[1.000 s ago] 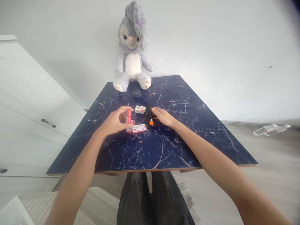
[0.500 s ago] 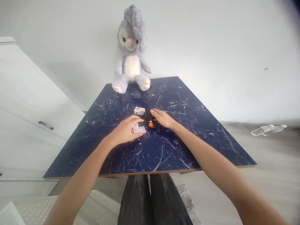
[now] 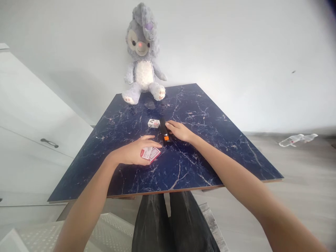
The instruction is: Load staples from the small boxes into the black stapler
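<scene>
White-walled room; dark blue marbled table (image 3: pixel 183 164) with a plush rabbit (image 3: pixel 143 56) seated at its far edge.
I see the left hand (image 3: pixel 133 152) lying flat, fingers stretched, over two red-and-white packs (image 3: pixel 152 153) that peek out beside its fingertips. The right hand (image 3: pixel 178 131) rests its fingers on the black stapler (image 3: pixel 164 131); I cannot tell if it grips. The stapler's long axis runs toward the rabbit, orange end nearest me. A small white box (image 3: pixel 153 123) sits just left of its far end.

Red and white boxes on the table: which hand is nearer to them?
Left. The left hand lies on the red and white boxes, partly covering them; the right hand is farther back, touching the black stapler.
</scene>
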Action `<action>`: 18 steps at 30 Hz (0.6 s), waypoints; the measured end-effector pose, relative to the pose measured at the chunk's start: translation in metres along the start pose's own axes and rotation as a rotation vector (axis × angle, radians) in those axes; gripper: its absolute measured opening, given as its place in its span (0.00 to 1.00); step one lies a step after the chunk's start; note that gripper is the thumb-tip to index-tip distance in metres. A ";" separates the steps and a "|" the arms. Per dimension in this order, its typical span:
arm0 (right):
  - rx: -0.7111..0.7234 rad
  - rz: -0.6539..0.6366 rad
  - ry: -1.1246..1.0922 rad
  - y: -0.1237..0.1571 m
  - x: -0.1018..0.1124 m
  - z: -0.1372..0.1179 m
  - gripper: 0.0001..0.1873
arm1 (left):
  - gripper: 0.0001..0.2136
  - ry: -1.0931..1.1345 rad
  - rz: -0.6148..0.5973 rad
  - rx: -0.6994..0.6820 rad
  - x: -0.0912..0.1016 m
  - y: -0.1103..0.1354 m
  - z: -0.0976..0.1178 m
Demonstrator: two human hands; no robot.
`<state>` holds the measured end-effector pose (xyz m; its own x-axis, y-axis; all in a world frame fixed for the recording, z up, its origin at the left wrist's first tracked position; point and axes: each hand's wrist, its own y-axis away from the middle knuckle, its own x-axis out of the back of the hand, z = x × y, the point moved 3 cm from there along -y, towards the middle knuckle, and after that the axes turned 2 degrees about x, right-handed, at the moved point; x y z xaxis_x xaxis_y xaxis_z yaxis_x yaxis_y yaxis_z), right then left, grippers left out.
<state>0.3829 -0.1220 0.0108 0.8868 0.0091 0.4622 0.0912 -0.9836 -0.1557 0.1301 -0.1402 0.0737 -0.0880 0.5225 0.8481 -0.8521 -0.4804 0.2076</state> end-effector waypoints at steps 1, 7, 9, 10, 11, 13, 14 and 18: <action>-0.006 0.004 0.006 0.000 0.000 0.000 0.22 | 0.34 -0.009 -0.015 0.016 0.000 0.001 -0.002; 0.008 -0.001 0.015 0.000 0.000 -0.001 0.21 | 0.28 -0.074 0.056 -0.066 -0.011 -0.013 0.004; 0.011 -0.006 0.014 0.000 0.000 -0.002 0.21 | 0.24 -0.102 0.189 -0.067 -0.015 -0.022 0.004; 0.007 -0.007 0.014 0.001 0.000 -0.002 0.21 | 0.22 -0.105 0.254 -0.065 -0.016 -0.026 0.003; -0.001 -0.007 0.015 0.001 0.000 -0.002 0.21 | 0.21 -0.098 0.310 -0.068 -0.017 -0.029 0.003; -0.012 -0.001 0.016 0.002 0.000 -0.004 0.21 | 0.21 -0.065 0.379 -0.094 -0.017 -0.031 0.002; -0.013 0.004 0.017 0.002 0.001 -0.004 0.21 | 0.21 -0.049 0.397 -0.109 -0.017 -0.030 0.003; 0.004 0.016 0.010 0.003 0.001 -0.007 0.21 | 0.24 -0.054 0.395 -0.125 -0.017 -0.024 0.011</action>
<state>0.3808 -0.1265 0.0165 0.8835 -0.0090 0.4684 0.0784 -0.9829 -0.1667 0.1581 -0.1452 0.0590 -0.3965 0.2757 0.8757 -0.8145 -0.5458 -0.1969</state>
